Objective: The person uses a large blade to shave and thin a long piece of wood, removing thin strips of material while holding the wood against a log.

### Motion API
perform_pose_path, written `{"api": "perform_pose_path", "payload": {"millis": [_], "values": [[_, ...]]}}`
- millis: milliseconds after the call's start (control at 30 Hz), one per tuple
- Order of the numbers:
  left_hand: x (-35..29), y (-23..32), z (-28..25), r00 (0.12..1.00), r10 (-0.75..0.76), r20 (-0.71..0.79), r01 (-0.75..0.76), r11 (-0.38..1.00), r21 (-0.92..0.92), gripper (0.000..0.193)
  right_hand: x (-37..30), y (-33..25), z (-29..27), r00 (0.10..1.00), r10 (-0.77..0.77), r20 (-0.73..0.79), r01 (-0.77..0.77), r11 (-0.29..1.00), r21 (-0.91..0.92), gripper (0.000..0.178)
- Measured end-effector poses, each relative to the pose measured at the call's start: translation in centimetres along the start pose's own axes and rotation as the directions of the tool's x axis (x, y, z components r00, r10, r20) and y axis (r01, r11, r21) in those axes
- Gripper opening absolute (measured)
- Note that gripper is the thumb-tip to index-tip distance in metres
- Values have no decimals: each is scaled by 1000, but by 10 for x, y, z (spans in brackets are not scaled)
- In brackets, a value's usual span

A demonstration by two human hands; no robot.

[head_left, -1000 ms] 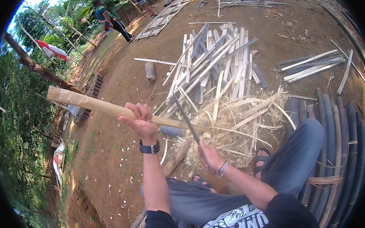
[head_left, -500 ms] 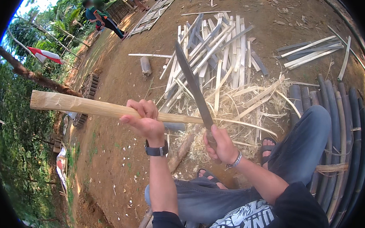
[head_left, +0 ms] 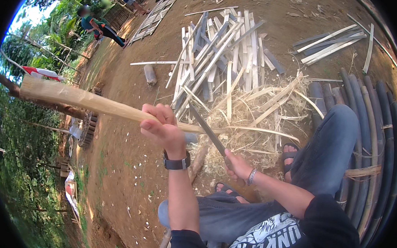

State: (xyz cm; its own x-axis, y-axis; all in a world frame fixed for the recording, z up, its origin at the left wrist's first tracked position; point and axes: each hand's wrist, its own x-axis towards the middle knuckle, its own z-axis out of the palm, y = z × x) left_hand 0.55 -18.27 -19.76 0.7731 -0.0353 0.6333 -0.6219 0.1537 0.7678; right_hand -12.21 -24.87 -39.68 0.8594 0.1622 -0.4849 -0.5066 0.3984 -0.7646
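My left hand (head_left: 163, 130) is closed round a long pale wooden or bamboo piece (head_left: 85, 101). Its broad, blocky end points away to the left, while the thin end runs right, behind the blade. In my right hand (head_left: 239, 165) is the handle of a machete (head_left: 211, 137), its long dark blade slanting up and to the left. The blade crosses the thin part of the pale piece; whether the two touch I cannot tell. A thin curved strip (head_left: 270, 132) extends to the right from about that crossing. My fingers hide most of the handle.
A large heap of split strips (head_left: 220, 49) lies ahead on the dirt, with curly shavings (head_left: 253, 113) nearer me. A smaller strip pile (head_left: 333, 45) is at far right. Dark bamboo poles (head_left: 377, 147) lie bundled beside my right knee. A person (head_left: 100, 27) stands far left.
The machete has swung lower and tilted further left, its tip dropping. The pale piece's broad end has risen a little and come leftward, and my left hand has shifted slightly right.
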Motion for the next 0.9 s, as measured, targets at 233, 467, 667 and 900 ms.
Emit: {"api": "perform_pose_path", "payload": {"millis": [233, 467, 667, 900], "values": [[2, -3, -9, 999, 31, -30, -30, 998, 58, 63, -43, -96, 12, 930, -367, 37, 347, 904, 249, 63], [1, -5, 8, 997, 59, -44, -55, 995, 81, 63, -16, -12, 6, 996, -84, -29, 84, 996, -13, 66], [3, -5, -20, 998, 22, -54, -21, 1000, 22, 62, -38, -102, 16, 921, -380, 89, 347, 902, 258, 63], [2, -5, 1, 996, 70, -59, -64, 992, 108, 61, -4, -12, 3, 999, -40, 7, 40, 998, 44, 68]]}}
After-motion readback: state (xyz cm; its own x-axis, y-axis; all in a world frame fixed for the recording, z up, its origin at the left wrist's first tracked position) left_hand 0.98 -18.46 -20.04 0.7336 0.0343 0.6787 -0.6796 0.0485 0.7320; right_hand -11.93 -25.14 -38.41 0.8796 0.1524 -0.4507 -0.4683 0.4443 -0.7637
